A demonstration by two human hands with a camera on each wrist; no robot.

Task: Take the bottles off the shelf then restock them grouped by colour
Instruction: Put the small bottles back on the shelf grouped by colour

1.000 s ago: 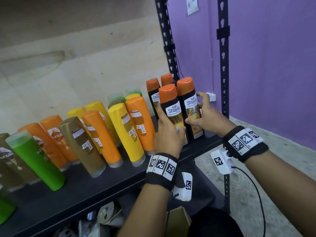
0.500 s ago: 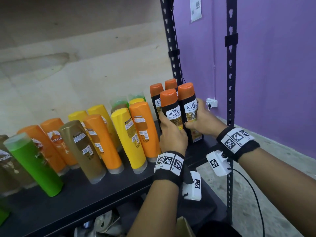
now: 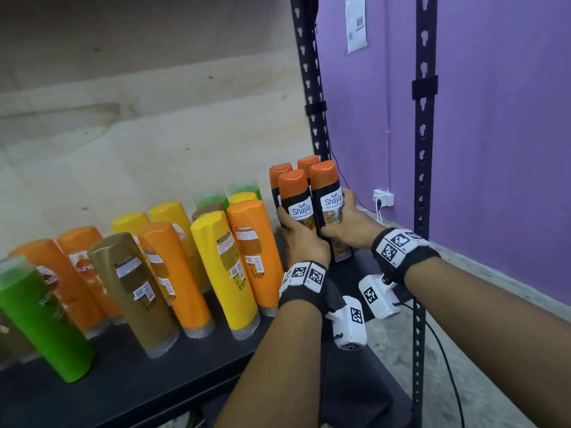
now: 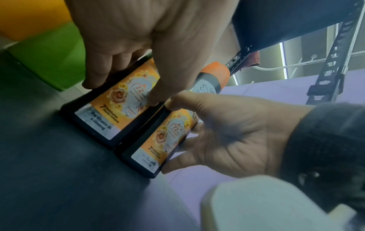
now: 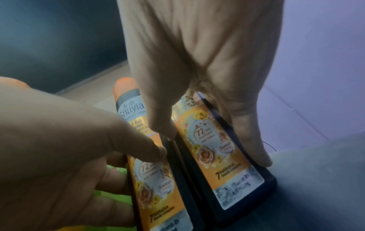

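Observation:
Two black bottles with orange caps stand side by side at the right end of the dark shelf [image 3: 129,375]. My left hand [image 3: 301,242] grips the left black bottle [image 3: 297,200] around its lower body. My right hand [image 3: 349,225] grips the right black bottle [image 3: 329,196] the same way. In the left wrist view my left hand [image 4: 128,46] holds the left black bottle [image 4: 118,109] beside the right black bottle [image 4: 164,140]. The right wrist view has my right hand [image 5: 197,70] on the right black bottle [image 5: 223,156]. Two more black bottles [image 3: 279,177] stand just behind.
Left of my hands stand rows of leaning bottles: orange bottles [image 3: 256,251], yellow bottles [image 3: 222,267], a brown bottle [image 3: 136,291], green bottles [image 3: 40,319]. Black shelf uprights [image 3: 421,149] rise at the right corner. A purple wall [image 3: 500,134] with a socket [image 3: 383,197] lies beyond.
Both hands keep their grip. The two held bottles have come closer together and nearer the pair behind. The head view has tilted upward.

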